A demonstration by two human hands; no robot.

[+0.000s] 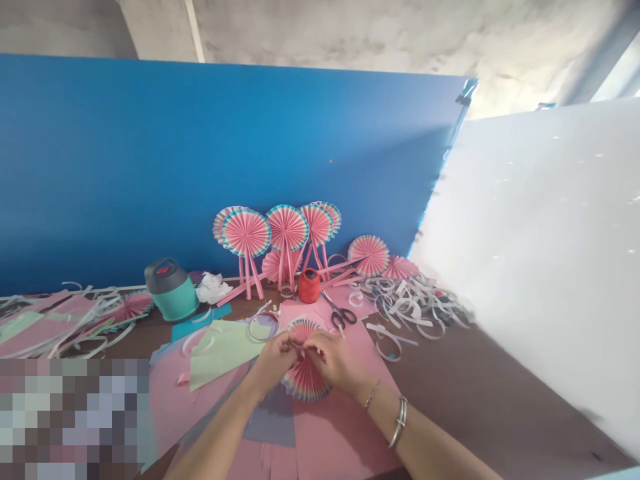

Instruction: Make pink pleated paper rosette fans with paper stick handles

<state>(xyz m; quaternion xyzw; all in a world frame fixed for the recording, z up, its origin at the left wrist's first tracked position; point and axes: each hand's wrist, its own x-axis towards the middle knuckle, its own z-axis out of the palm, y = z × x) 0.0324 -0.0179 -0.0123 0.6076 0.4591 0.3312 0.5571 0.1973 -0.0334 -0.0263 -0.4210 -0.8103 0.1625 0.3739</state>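
A round pleated paper fan (307,383), pink with a pale multicoloured rim, lies on pink paper sheets in front of me. My left hand (277,357) pinches at its middle from the left, thumb and fingers pressed together. From the right, my right hand (333,357) pinches at the same spot, its fingertips nearly meeting the left ones. What exactly sits between the fingertips is too small to make out. Just beyond the fan stand a red spool of thread (309,287) and a pair of dark-handled scissors (343,316).
Finished pink paper fans (246,232) on sticks lean against the blue board (200,147). Paper strips (415,303) heap up at the right, beside a white panel (545,253). A teal and grey container (175,293) stands at the left, near green paper (225,350).
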